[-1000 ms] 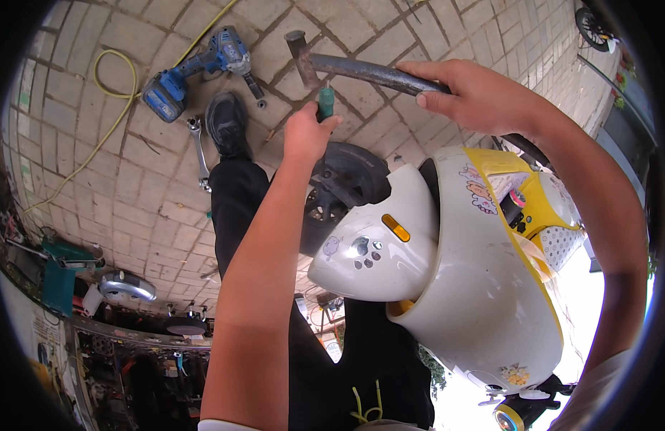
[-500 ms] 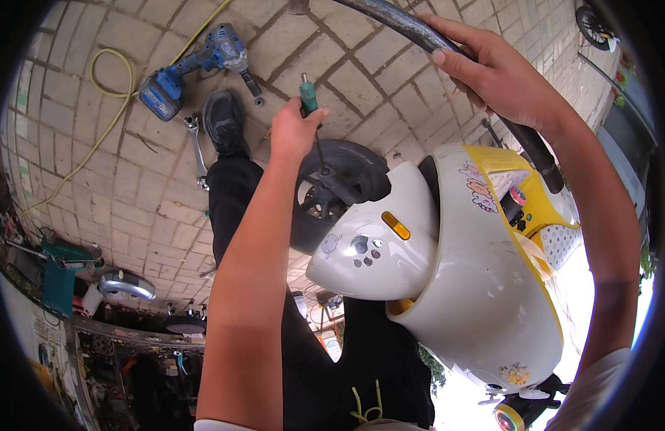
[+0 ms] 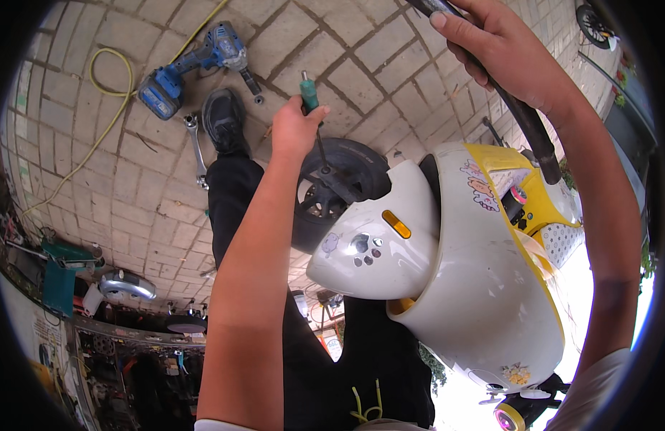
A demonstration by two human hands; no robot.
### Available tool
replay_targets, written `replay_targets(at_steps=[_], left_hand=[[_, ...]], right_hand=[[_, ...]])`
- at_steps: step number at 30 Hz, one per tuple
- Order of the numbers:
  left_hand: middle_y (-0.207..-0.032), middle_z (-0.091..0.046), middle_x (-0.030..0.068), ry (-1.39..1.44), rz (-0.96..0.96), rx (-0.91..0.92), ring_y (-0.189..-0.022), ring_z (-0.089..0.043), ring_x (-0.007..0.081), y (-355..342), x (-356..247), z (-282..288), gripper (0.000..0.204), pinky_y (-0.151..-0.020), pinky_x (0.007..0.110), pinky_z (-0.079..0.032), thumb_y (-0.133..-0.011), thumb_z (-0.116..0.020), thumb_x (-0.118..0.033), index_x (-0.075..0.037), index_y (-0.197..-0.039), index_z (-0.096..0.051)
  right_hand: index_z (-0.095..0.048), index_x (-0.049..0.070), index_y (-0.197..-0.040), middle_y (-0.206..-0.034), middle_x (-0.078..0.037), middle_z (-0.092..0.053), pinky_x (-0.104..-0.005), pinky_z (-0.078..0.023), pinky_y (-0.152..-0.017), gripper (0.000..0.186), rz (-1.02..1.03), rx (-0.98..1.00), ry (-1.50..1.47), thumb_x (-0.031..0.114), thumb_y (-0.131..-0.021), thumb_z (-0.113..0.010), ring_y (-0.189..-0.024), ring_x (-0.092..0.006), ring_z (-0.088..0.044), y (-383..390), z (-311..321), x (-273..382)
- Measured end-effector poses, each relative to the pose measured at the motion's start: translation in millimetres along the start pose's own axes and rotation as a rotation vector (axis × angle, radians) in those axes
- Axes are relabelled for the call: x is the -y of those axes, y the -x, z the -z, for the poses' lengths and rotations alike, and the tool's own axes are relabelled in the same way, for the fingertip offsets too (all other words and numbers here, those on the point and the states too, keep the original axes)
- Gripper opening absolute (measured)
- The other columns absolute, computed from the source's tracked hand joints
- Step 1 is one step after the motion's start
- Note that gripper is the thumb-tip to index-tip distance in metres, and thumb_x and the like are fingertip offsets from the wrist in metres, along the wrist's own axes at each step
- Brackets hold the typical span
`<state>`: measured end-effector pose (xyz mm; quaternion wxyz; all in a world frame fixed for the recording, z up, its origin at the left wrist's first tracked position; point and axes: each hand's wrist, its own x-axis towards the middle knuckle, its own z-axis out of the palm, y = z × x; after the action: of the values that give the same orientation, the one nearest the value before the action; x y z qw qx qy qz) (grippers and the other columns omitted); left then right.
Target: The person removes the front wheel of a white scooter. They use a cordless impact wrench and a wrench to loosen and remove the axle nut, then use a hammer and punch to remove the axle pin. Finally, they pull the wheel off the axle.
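Observation:
My left hand is closed around the green handle of a screwdriver, whose metal end sticks up above the fist. Its dark shaft runs down to the hub area of a black scooter wheel. My right hand, raised at the upper right, grips the long dark handle of what looks like a hammer. The handle's other end leaves the picture at the top, so the head is hidden. Beside the wheel is the white front fender of a white and yellow scooter, with an orange reflector and stickers.
A blue cordless impact wrench lies on the brick paving, with a wrench next to my black shoe. A yellow hose curves along the left. Lower left stand a green metal device and cluttered shelves.
My right hand has lifted the hammer up and a little to the right, and its far end has left the picture. The left hand and screwdriver have stayed almost still.

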<state>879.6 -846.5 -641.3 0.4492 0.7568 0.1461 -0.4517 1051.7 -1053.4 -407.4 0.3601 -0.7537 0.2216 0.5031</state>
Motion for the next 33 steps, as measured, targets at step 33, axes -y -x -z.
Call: replay_targets(at_steps=[33], left_hand=[[-0.077,-0.066,0.0117,0.037,0.023,0.008,-0.069,-0.06,0.0185,6.7,9.3,-5.0,0.039,-0.067,0.034,-0.049,-0.081,-0.08,-0.03,0.002,-0.095,-0.064]], right_hand=[[-0.051,0.009,-0.138,-0.072,-0.007,-0.057,-0.0347,-0.047,-0.063,0.042,0.154,-0.018,0.273,0.02,-0.097,-0.052,-0.066,-0.0163,-0.058,-16.3,-18.5,-34.3]])
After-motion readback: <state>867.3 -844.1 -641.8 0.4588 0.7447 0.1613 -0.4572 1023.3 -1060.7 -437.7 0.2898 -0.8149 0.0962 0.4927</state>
